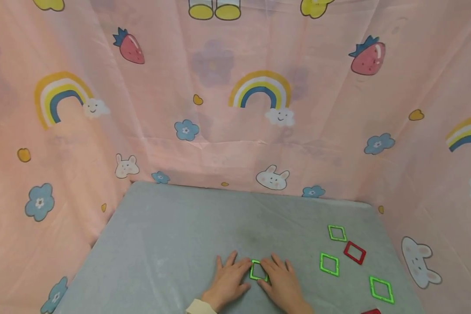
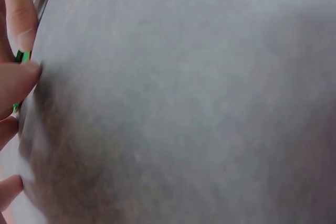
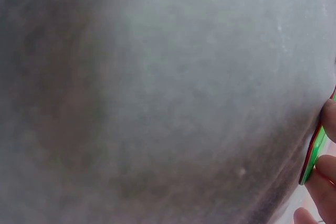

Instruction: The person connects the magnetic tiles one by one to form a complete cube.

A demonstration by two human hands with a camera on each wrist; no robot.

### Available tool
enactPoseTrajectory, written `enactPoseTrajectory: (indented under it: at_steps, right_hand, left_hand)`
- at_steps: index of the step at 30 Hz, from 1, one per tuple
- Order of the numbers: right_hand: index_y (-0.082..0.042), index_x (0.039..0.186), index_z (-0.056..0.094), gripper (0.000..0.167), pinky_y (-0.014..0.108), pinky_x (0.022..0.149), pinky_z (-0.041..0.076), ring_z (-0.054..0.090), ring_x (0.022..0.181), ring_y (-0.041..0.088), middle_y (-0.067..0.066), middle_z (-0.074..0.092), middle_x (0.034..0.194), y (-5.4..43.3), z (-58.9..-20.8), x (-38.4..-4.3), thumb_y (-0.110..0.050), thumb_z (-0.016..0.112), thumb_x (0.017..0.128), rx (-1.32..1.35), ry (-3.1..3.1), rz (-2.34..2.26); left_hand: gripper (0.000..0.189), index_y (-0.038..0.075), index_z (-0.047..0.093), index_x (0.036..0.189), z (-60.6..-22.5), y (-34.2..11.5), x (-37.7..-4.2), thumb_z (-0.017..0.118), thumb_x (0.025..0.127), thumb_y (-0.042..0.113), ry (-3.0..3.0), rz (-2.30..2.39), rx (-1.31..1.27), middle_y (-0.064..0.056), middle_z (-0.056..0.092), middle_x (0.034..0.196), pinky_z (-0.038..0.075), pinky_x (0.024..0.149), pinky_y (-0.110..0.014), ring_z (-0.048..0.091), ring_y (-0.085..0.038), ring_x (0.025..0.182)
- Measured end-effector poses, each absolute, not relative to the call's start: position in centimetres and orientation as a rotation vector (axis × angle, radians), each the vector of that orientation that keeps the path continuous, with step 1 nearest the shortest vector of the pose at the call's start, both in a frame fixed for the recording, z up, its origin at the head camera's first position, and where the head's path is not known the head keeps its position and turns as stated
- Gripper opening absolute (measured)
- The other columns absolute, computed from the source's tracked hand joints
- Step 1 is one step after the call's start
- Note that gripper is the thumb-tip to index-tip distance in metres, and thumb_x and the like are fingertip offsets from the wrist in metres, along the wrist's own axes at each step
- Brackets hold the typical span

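Between the two hands lies a green diamond-shaped frame tile [image 1: 252, 271] with an open middle, on the grey tabletop. From the left side, my left hand [image 1: 228, 279] holds its edge with thumb and index finger, the other fingers spread forward. My right hand [image 1: 282, 283] grips the opposite side with thumb and index finger. In the right wrist view a red edge runs along the green tile [image 3: 315, 153], right at the fingertips. Only slivers of green show past the fingers [image 2: 21, 80] in the left wrist view.
On the right of the table [image 1: 161, 244] lie several loose diamond frames: green ones [image 1: 330, 273] [image 1: 382, 300], another green one [image 1: 337, 240], and a red one [image 1: 349, 256]. Part of another red piece [image 1: 372, 311] shows at the bottom edge. Pink printed curtain [image 1: 220, 157] surrounds the table.
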State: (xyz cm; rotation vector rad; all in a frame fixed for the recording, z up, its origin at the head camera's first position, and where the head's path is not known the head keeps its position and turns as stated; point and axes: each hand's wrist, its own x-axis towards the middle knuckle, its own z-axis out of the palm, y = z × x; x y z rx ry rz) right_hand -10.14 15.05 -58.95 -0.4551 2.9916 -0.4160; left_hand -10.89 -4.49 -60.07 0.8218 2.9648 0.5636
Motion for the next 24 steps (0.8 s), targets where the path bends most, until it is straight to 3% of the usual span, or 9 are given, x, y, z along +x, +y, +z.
enactPoseTrajectory:
  at_steps: [8,15,24]
  right_hand:
    - [-0.016,0.118,0.067,0.048,0.068,0.096,0.034,0.051,0.126,0.036,0.001,0.066,0.122,15.3,-59.2,-10.1,-0.041,0.077,0.079,-0.448,3.025,-0.429]
    - [-0.010,0.122,0.066,0.055,0.067,0.095,0.035,0.052,0.125,0.037,0.006,0.066,0.122,16.6,-58.8,-9.6,-0.038,0.080,0.077,-0.444,3.152,-0.509]
    - [-0.003,0.127,0.062,0.058,0.068,0.099,0.029,0.045,0.129,0.043,0.014,0.062,0.128,23.4,-58.4,-7.8,-0.034,0.077,0.081,-0.095,3.133,-0.446]
  left_hand:
    - [0.044,0.022,0.065,0.125,-60.2,-3.8,-11.0,0.075,0.084,0.032,2.971,0.594,0.802,0.007,0.061,0.132,0.030,0.091,-0.077,0.045,-0.036,0.132]
    - [0.041,0.018,0.069,0.117,-60.3,-3.5,-11.1,0.078,0.080,0.032,3.044,0.653,0.823,0.002,0.064,0.127,0.032,0.088,-0.077,0.049,-0.036,0.128]
    - [0.040,0.019,0.067,0.114,-60.0,-3.3,-11.4,0.079,0.079,0.031,2.996,0.674,0.735,0.004,0.064,0.127,0.028,0.091,-0.078,0.047,-0.036,0.130]
